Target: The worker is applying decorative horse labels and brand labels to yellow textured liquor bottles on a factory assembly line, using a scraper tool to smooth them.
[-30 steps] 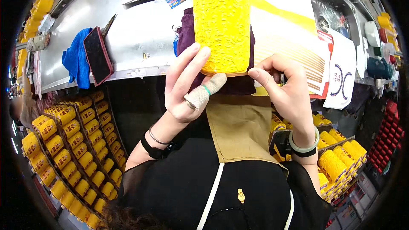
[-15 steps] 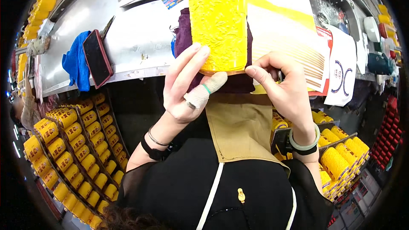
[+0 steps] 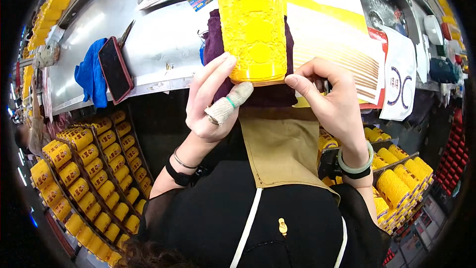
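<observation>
A bright yellow embossed cylinder [image 3: 255, 25] lies lengthwise on a dark purple cloth [image 3: 214, 39], its near end toward me. My left hand [image 3: 210, 97] holds that end at its left edge, long fingers on the side and the thumb below the rim. A pale fabric cover [image 3: 230, 103] with a green band wraps the left thumb. At the right corner of the same rim, my right hand [image 3: 329, 87] pinches with thumb and forefinger, its other fingers curled. Whether anything small sits within the right fingers is hidden.
Left on the metal table [image 3: 163, 34] are a blue cloth [image 3: 91, 74] and a phone [image 3: 116, 69]. Striped paper sheets [image 3: 342, 44] lie to the right. Racks of yellow cylinders [image 3: 91, 168] stand below on the left, with more yellow cylinders [image 3: 396, 183] below right.
The yellow cylinder has turned about its length: leafy relief faced up before, framed panels do now. My left hand has shifted slightly left at the rim; my right hand stays nearly in place.
</observation>
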A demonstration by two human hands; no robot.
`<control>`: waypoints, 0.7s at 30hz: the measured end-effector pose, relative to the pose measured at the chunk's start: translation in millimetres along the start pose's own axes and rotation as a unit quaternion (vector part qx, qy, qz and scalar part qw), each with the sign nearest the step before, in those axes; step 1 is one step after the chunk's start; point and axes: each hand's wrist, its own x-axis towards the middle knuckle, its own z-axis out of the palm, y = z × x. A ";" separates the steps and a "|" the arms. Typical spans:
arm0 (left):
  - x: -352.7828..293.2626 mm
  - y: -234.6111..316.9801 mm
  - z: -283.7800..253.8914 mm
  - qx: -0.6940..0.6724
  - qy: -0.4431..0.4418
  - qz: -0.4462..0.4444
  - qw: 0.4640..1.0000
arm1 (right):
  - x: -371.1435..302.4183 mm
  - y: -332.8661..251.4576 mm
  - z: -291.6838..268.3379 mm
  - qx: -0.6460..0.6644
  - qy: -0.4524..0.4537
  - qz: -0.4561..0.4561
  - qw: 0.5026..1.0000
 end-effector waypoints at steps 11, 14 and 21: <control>-2.2 -1.4 11.7 -0.113 0.044 -0.118 0.986 | 2.6 -4.7 0.0 0.005 0.000 0.001 1.000; -5.2 1.9 9.2 -0.101 0.038 -0.157 0.982 | 2.6 -4.5 2.1 0.000 -0.001 -0.006 1.000; 9.3 2.1 3.0 -0.004 -0.021 0.037 0.999 | 2.0 1.7 3.2 -0.002 0.006 0.005 1.000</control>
